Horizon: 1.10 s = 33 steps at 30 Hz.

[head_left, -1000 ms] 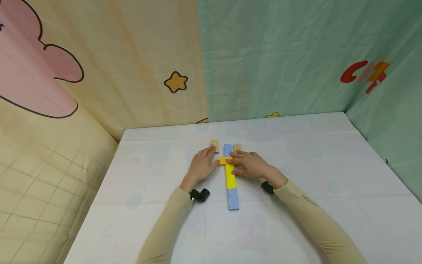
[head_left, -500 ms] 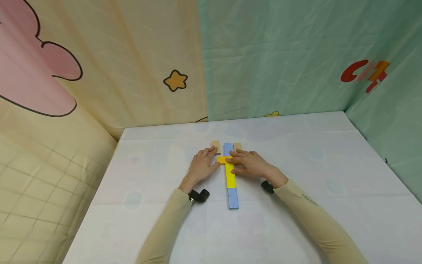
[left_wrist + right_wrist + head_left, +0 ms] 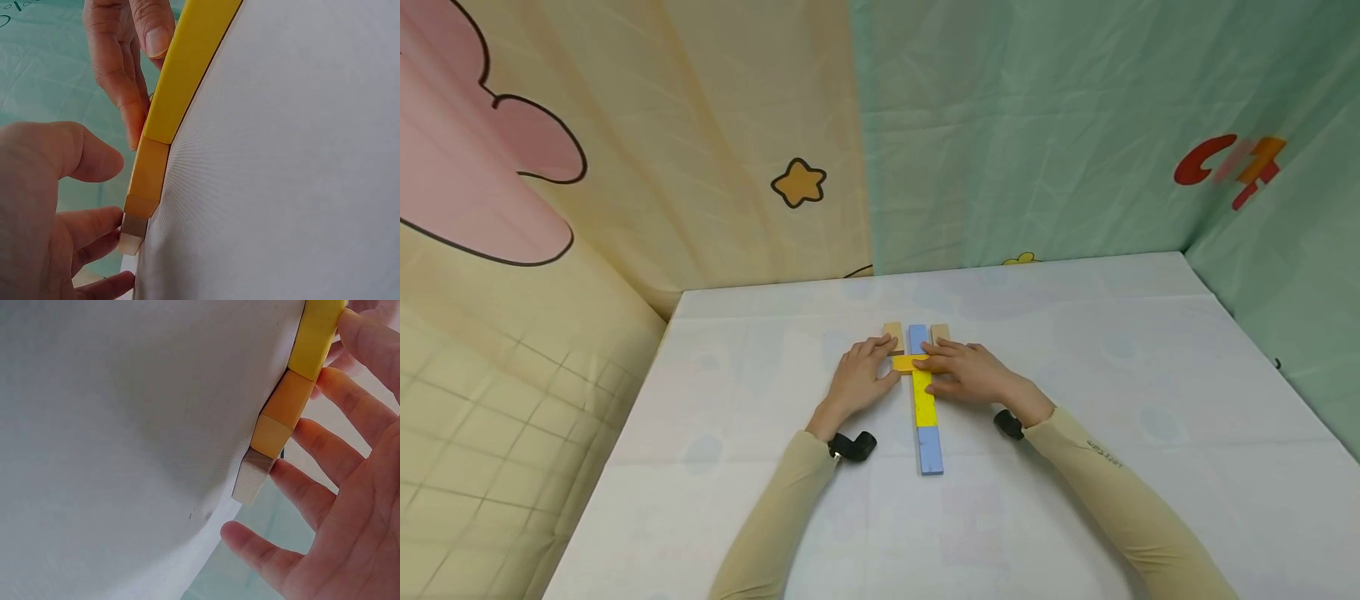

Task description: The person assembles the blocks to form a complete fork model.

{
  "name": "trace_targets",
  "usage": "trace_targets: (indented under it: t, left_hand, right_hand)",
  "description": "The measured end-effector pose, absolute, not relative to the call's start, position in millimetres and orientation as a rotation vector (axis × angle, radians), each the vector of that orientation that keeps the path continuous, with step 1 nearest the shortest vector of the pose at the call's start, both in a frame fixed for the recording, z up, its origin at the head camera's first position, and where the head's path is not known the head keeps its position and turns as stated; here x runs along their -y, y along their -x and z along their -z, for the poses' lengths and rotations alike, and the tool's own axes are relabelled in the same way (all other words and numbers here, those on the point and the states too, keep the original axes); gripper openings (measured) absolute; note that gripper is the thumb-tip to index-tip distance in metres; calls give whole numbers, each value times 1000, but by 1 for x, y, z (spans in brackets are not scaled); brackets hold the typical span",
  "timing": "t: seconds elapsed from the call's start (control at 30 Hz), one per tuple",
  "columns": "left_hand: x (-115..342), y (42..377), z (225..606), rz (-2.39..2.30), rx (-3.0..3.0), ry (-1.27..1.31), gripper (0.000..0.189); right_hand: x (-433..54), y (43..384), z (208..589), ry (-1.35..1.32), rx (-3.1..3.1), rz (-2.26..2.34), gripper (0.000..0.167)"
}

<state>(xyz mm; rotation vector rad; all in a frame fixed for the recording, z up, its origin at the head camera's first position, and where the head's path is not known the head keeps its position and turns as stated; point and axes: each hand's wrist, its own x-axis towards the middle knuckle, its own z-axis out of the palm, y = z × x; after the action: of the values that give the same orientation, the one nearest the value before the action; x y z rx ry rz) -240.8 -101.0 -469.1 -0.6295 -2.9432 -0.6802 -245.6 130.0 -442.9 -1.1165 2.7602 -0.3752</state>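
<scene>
Flat wooden blocks form a cross-like pattern on the white table. A yellow block (image 3: 924, 404) and a lower blue block (image 3: 930, 450) line up below an orange crosspiece (image 3: 901, 364). Above the crosspiece are an upper blue block (image 3: 917, 337), a left plain wood block (image 3: 892, 332) and a right plain wood block (image 3: 940, 332). My left hand (image 3: 859, 375) has its fingertips on the left plain block, thumb near the crosspiece's left end. My right hand (image 3: 973, 375) rests spread fingers on the crosspiece and yellow block, hiding the crosspiece's right part.
The white cloth-covered table (image 3: 700, 517) surrounds the blocks. Behind it hang a yellow curtain (image 3: 737, 100) and a green curtain (image 3: 1037, 125), meeting near the table's back edge. Black wrist cameras sit under both wrists.
The left plain block has slid toward me and slightly right, up close to the orange crosspiece, under my left fingertips. My right hand has stayed in place.
</scene>
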Motion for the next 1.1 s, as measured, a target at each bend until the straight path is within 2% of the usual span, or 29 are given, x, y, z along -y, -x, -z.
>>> trace_targets:
  t: [1.1]
  left_hand:
    - [103,242,472,695,2902,651,52]
  right_hand:
    - [-129,245,441,1098,-2748,385,52]
